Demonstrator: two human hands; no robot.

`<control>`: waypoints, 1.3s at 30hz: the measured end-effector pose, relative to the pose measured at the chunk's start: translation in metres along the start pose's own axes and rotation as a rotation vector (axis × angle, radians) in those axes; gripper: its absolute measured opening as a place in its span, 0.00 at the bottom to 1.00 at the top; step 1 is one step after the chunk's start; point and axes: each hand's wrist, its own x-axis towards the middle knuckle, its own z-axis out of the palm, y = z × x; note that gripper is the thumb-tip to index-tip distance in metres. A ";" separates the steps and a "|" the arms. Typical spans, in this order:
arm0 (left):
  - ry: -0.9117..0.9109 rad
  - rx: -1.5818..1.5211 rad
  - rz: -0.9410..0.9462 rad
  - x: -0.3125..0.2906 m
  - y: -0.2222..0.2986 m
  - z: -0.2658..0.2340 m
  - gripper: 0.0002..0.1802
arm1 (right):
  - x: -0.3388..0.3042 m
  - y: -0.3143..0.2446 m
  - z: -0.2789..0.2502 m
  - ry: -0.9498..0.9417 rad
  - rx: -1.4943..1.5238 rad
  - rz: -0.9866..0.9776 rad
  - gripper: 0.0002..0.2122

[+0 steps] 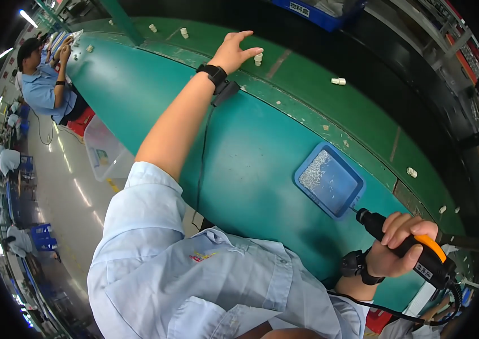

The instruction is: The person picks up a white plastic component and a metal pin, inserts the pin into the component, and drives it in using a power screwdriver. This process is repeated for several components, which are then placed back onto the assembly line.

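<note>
My left hand (233,53) reaches over the green conveyor belt (307,85), its thumb and forefinger spread apart. A small cream-coloured plastic part (258,60) stands on the belt just below the thumb tip; whether they touch I cannot tell. My right hand (400,247) is wrapped round a black and orange electric screwdriver (376,225), which points up and left. Its thin bit ends at the near corner of a blue tray (305,194). Many small silvery screws (314,172) lie in that tray, heaped towards its left side.
More cream parts (338,81) are spaced along the belt. The teal table (239,164) spans the area before me, crossed by a dark cable (203,158). Another person (44,85) works at the far left, near a see-through bin (104,150). A blue box (313,14) stands beyond the belt.
</note>
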 end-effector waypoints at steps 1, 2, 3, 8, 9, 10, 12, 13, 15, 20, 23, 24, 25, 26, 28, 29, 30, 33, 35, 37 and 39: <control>-0.095 0.025 0.024 0.004 -0.005 0.004 0.25 | -0.001 0.000 0.001 -0.012 -0.004 -0.008 0.16; -0.188 0.052 0.049 0.007 -0.010 0.006 0.26 | -0.001 0.000 0.001 -0.007 -0.014 -0.007 0.16; -0.195 0.043 0.048 0.010 -0.014 0.009 0.26 | -0.002 -0.001 0.000 -0.005 -0.016 -0.002 0.16; -0.536 -0.353 -0.249 0.012 -0.033 0.027 0.15 | -0.002 -0.005 -0.004 -0.002 -0.026 -0.001 0.16; -0.509 -0.472 -0.259 0.009 -0.038 0.030 0.13 | -0.001 -0.006 -0.003 -0.003 -0.026 -0.006 0.15; -0.496 -0.594 -0.275 0.004 -0.035 0.036 0.10 | -0.002 -0.006 -0.003 0.012 -0.048 0.008 0.15; -0.455 -0.506 -0.224 0.005 -0.032 0.035 0.08 | 0.002 -0.002 -0.002 0.008 -0.001 0.004 0.16; -0.463 -0.443 -0.184 0.002 -0.025 0.033 0.10 | -0.001 -0.004 -0.003 0.013 0.009 0.017 0.16; -0.447 -0.405 -0.125 -0.005 0.003 0.027 0.11 | -0.003 -0.002 -0.001 0.065 -0.010 0.020 0.16; -0.661 -0.587 -0.022 -0.128 0.134 0.014 0.10 | 0.000 0.017 -0.010 0.106 -0.141 0.040 0.15; -0.975 -0.632 -0.133 -0.214 0.175 0.010 0.10 | -0.006 0.023 -0.015 0.071 -0.101 0.108 0.14; -1.051 -0.687 -0.197 -0.235 0.179 0.016 0.10 | -0.008 0.025 -0.014 0.048 -0.099 0.138 0.13; -1.052 -0.695 -0.200 -0.248 0.182 0.024 0.10 | -0.010 0.027 -0.013 0.025 -0.100 0.167 0.12; -1.036 -0.662 -0.170 -0.259 0.185 0.031 0.10 | -0.012 0.031 -0.012 0.003 -0.099 0.197 0.12; -0.999 -0.592 -0.113 -0.272 0.187 0.040 0.10 | -0.015 0.040 -0.014 0.003 -0.086 0.189 0.11; -0.999 -0.595 -0.117 -0.274 0.188 0.041 0.10 | -0.015 0.044 -0.015 0.006 -0.069 0.177 0.11; -0.975 -0.578 -0.071 -0.276 0.188 0.043 0.11 | -0.016 0.047 -0.015 0.008 -0.051 0.164 0.10; -0.924 -0.543 0.018 -0.280 0.190 0.044 0.12 | -0.015 0.054 -0.011 -0.004 -0.042 0.159 0.10; -0.910 -0.514 0.051 -0.280 0.193 0.044 0.13 | -0.014 0.057 -0.009 -0.010 -0.036 0.156 0.10; -0.903 -0.500 0.066 -0.277 0.197 0.042 0.14 | -0.015 0.060 -0.008 0.007 -0.108 0.188 0.10; -0.962 -0.558 -0.032 -0.269 0.202 0.036 0.16 | -0.014 0.060 -0.009 0.010 -0.141 0.207 0.10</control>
